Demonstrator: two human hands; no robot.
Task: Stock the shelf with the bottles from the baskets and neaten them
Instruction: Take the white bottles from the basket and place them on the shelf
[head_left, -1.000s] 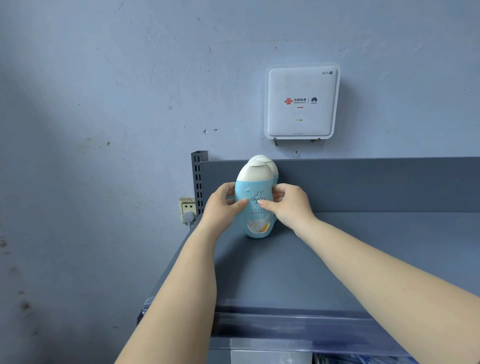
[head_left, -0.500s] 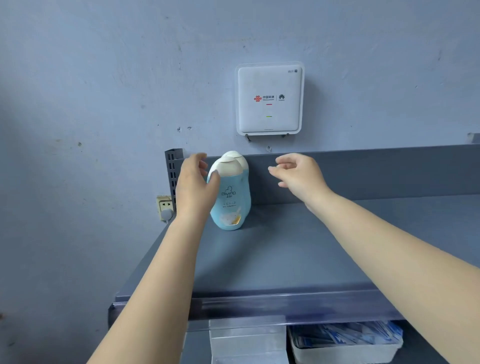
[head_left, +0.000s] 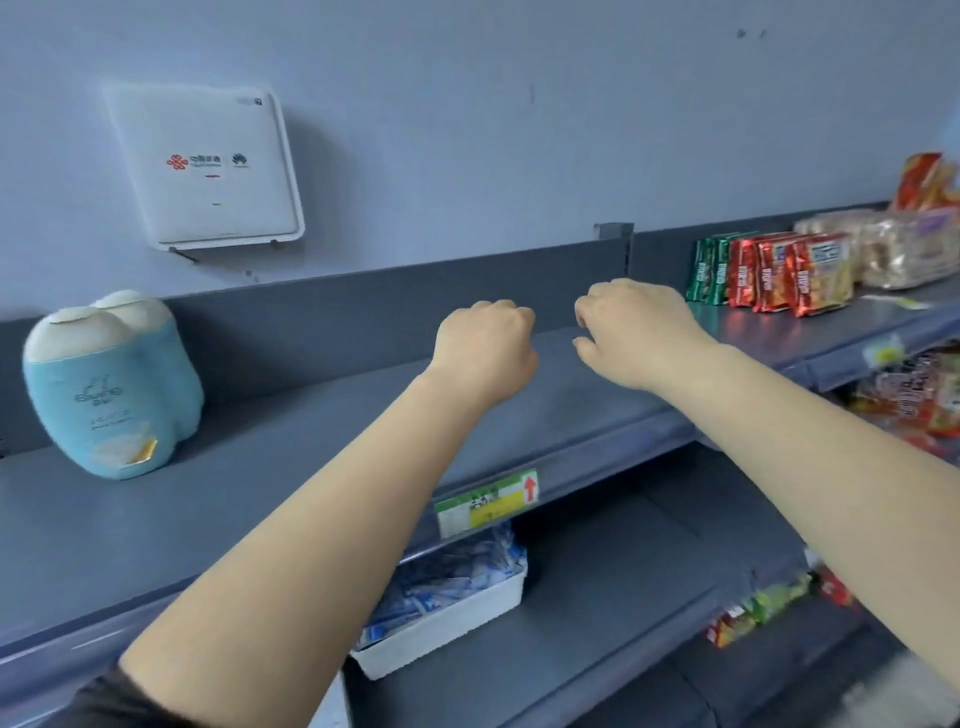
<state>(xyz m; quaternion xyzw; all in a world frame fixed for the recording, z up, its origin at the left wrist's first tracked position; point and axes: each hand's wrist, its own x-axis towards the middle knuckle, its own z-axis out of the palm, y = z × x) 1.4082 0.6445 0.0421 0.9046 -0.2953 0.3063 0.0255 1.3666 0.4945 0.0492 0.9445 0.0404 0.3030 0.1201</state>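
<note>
While two blue bottles (head_left: 111, 384) stand one behind the other at the far left of the shelf (head_left: 322, 457), your left hand (head_left: 485, 349) and right hand (head_left: 636, 332) hover empty with loosely curled fingers (baskets unseen), so most stocking seemingly remains.

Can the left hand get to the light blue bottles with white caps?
Probably yes: the left hand hangs over bare grey shelf, and nothing stands between it and the light blue bottles with white caps.
</note>
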